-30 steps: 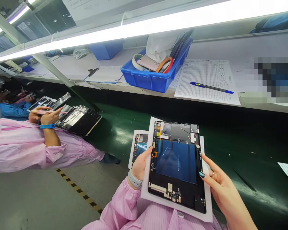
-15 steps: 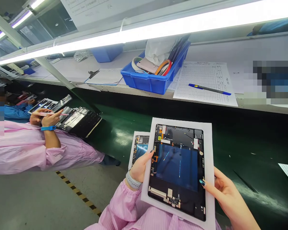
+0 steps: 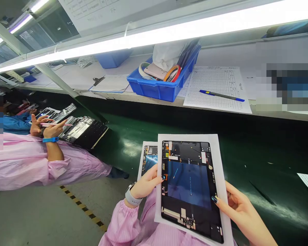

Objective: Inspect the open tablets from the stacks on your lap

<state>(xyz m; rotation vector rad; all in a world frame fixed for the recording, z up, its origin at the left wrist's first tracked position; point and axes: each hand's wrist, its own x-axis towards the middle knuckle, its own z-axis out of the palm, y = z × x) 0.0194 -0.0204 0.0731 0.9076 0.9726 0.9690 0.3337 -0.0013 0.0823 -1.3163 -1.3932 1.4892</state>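
Observation:
An opened tablet (image 3: pixel 188 184) with its dark battery and circuit parts exposed lies in a white foam tray (image 3: pixel 159 201), tilted toward me above my lap. My left hand (image 3: pixel 147 182) grips the left edge, thumb on top and fingers hidden underneath. On the right edge my right hand (image 3: pixel 232 201) is closed the same way, its thumb on the tablet's rim. Behind the tray's left side, a second opened tablet (image 3: pixel 150 159) in white foam is partly hidden.
A blue bin (image 3: pixel 154 89) on the shelf holds tape rolls and a plastic bag. Beside it a pen (image 3: pixel 222 96) lies on a printed form (image 3: pixel 210 80). Tweezers (image 3: pixel 262 193) rest on the green bench (image 3: pixel 123 126). A co-worker's hands (image 3: pixel 50 128) are at left, near stacked tablets (image 3: pixel 88 131).
The tray with the tablet has shifted slightly left and down and turned a little. My left hand has moved lower along its edge. The co-worker's hand has opened its fingers.

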